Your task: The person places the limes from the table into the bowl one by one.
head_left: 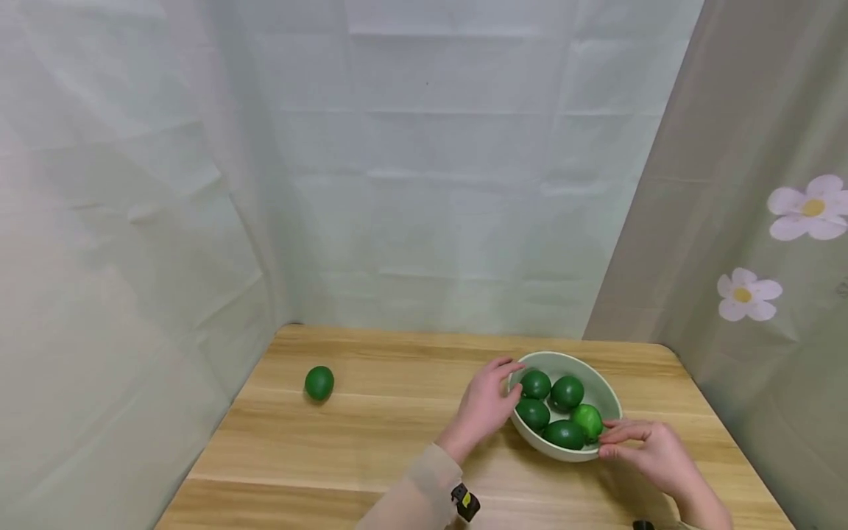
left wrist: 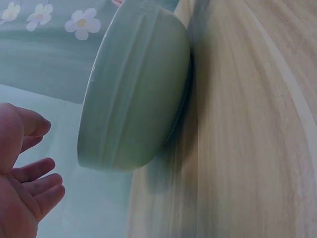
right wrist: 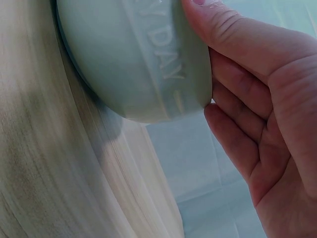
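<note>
A pale green bowl stands at the right of the wooden table. Inside lie several dark green, egg-shaped fruits and one brighter green, lumpier fruit. At the bowl's right front, my right hand pinches the rim, its thumb on the outside wall, which carries raised lettering in the right wrist view. My left hand hovers by the left rim. The left wrist view shows that hand apart from the bowl, fingers relaxed and holding nothing. Another dark green, egg-shaped fruit lies alone at the table's far left.
The wooden table meets pale cloth hangings at the back and both sides. White flowers are printed on the right-hand cloth. A dark wrist strap is on the left sleeve.
</note>
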`<state>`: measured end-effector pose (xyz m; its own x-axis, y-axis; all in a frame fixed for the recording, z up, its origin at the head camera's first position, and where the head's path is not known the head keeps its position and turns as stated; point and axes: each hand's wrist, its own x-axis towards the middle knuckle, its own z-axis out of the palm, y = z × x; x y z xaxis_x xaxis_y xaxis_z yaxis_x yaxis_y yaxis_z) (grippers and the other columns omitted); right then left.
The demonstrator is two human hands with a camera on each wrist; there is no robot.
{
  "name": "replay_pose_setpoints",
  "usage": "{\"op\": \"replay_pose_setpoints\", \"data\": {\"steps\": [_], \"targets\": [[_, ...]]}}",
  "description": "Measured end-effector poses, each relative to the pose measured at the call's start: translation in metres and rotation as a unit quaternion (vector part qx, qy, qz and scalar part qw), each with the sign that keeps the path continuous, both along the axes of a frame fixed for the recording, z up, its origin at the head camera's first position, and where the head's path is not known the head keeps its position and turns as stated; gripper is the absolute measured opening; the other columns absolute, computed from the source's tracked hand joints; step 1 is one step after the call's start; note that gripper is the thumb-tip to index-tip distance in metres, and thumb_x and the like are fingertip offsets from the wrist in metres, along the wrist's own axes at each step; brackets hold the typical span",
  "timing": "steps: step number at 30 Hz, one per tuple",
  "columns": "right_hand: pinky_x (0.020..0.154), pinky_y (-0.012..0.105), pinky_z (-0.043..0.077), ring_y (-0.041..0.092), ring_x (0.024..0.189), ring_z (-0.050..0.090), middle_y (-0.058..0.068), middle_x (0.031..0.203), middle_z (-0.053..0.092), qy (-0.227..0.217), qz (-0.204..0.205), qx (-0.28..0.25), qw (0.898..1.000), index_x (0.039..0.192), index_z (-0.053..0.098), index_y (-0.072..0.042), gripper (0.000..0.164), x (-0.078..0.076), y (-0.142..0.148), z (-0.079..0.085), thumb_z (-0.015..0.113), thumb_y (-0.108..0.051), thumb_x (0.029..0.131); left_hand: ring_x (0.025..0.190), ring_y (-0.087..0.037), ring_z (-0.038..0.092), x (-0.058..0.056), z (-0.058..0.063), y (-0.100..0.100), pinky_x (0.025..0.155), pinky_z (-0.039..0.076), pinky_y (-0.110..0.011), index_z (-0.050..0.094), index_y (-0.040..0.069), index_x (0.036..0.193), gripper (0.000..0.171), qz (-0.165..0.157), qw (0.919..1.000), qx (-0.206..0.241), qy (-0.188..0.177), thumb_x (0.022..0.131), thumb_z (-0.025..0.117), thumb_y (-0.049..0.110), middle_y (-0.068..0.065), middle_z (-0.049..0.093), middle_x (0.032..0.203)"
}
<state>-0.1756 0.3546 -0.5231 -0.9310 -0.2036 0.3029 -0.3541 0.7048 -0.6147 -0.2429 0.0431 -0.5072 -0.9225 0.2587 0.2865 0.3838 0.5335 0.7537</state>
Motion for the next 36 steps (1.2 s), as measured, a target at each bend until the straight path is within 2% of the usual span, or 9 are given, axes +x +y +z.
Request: {"op": "replay_pose_setpoints", "data": {"steps": [5, 17, 28, 36], "targets": [[0.091, 0.000, 0.035, 0.001, 0.104, 0.071, 0.001, 0.106, 0.082, -0.009, -0.003, 0.005, 1.000, 0.082, 0.085, -0.030, 0.017, 0.000, -0.002, 0.001, 0.098, -0.023, 0.074, 0.142, -0.031, 0.055, 0.000, -0.003, -0.010, 0.116, 0.046, -0.048, 0.071, 0.015, 0.142, 0.039, 0.012, 0.9997, 0.018, -0.010, 0.103, 0.071, 0.016, -0.007, 0.058, 0.154], [0.091, 0.001, 0.036, 0.003, 0.104, 0.072, -0.004, 0.102, 0.082, -0.003, 0.001, 0.022, 1.000, 0.082, 0.086, -0.031, 0.015, -0.001, -0.001, 0.003, 0.098, -0.025, 0.074, 0.140, -0.032, 0.056, -0.003, -0.012, -0.046, 0.116, 0.045, -0.052, 0.070, 0.014, 0.142, 0.040, 0.020, 0.9993, 0.030, 0.014, 0.103, 0.071, 0.015, -0.010, 0.061, 0.150], [0.091, 0.001, 0.035, -0.001, 0.105, 0.070, 0.001, 0.106, 0.082, -0.009, -0.002, 0.015, 1.000, 0.082, 0.086, -0.030, 0.016, 0.000, 0.000, 0.001, 0.098, -0.024, 0.075, 0.138, -0.042, 0.055, -0.002, -0.020, -0.079, 0.114, 0.045, -0.060, 0.070, 0.006, 0.140, 0.039, 0.043, 0.9964, 0.070, 0.018, 0.102, 0.071, 0.010, -0.021, 0.061, 0.147], [0.090, 0.001, 0.036, 0.002, 0.104, 0.071, 0.000, 0.105, 0.082, -0.002, 0.003, 0.019, 1.000, 0.082, 0.086, -0.032, 0.016, -0.002, -0.003, 0.002, 0.099, -0.026, 0.074, 0.138, -0.039, 0.056, 0.000, -0.020, -0.095, 0.114, 0.045, -0.058, 0.070, 0.009, 0.141, 0.039, 0.062, 0.9961, 0.059, 0.023, 0.102, 0.072, 0.011, -0.014, 0.063, 0.147]]}}
